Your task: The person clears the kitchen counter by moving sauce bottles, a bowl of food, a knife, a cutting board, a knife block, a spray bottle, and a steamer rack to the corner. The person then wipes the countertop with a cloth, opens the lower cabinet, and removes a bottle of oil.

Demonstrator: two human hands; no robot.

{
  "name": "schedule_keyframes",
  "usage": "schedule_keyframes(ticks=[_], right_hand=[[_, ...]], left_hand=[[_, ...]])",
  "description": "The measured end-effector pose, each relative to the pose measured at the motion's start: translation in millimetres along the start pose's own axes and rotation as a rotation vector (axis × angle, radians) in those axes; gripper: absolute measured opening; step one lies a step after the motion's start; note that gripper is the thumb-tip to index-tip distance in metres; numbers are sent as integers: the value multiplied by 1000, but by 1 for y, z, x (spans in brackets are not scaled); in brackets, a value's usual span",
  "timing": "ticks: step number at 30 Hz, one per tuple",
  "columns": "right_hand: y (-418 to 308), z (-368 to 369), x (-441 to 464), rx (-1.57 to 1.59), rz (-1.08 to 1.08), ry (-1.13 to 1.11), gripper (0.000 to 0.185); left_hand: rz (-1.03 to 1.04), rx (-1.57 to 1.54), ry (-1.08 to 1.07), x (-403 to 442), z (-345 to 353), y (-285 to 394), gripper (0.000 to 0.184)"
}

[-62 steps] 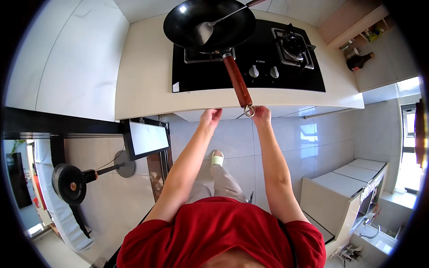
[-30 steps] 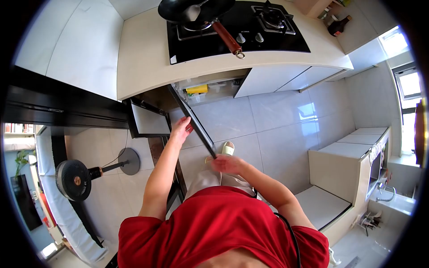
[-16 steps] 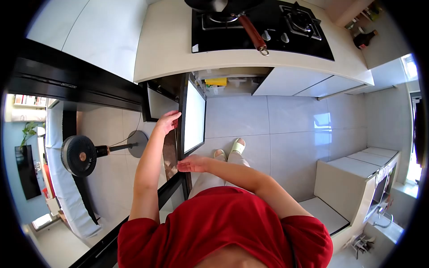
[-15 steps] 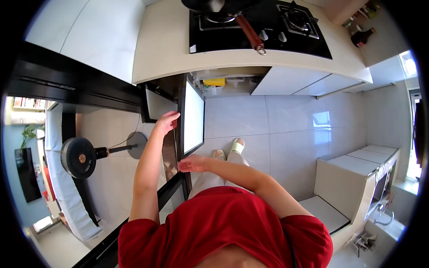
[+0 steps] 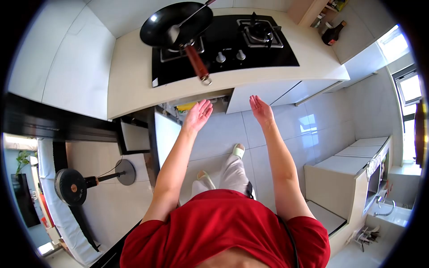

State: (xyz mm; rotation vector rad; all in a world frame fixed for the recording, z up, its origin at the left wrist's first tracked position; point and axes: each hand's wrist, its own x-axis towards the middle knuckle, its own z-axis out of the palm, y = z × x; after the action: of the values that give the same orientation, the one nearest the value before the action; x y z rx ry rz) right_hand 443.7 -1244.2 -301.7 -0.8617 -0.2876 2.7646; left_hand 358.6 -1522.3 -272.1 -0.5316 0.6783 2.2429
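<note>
My left hand (image 5: pixel 198 115) is stretched out palm up with its fingers extended, holding nothing. It hovers before the open part of the lower cabinet, near a yellow item (image 5: pixel 186 106) inside. To the right, my right hand (image 5: pixel 261 110) is also open and empty, held in front of the white cabinet door (image 5: pixel 243 96). Beyond both hands, a black wok (image 5: pixel 192 18) sits on the left burner of the gas stove (image 5: pixel 223 53). Its reddish-brown handle (image 5: pixel 195 61) points toward me. A metal spatula (image 5: pixel 174 33) rests in the wok.
A black-framed sliding door panel (image 5: pixel 166 136) stands at my left, with a black fan (image 5: pixel 71 187) beyond it. A dark bottle (image 5: pixel 334 33) stands at the back right. White cabinets (image 5: pixel 339 169) and a sink (image 5: pixel 393 214) are on the right.
Both hands have left the black-framed door panel and now reach forward, apart, toward the counter. My view has turned and moved closer to the stove, bringing the wok fully into sight.
</note>
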Motion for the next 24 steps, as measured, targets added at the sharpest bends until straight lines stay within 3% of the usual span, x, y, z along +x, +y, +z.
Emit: schedule_keyframes(ticks=[4,8,15,22,24], right_hand=[[-42,14,64,125,-29,203,22],[-66,23,91,220,-5,152,28],[-81,30,95,265,38,190,27],[-82,20,88,256,12,104,26],[-80,11,84,245,7,38,25]], left_hand=[[23,-146,177,92,40,-45,46],[-6,-296,249,145,68,-70,56],[36,-493,387,153,106,-92,55],[90,-456,333,153,102,-97,44],[155,-309,414,152,100,-106,41]])
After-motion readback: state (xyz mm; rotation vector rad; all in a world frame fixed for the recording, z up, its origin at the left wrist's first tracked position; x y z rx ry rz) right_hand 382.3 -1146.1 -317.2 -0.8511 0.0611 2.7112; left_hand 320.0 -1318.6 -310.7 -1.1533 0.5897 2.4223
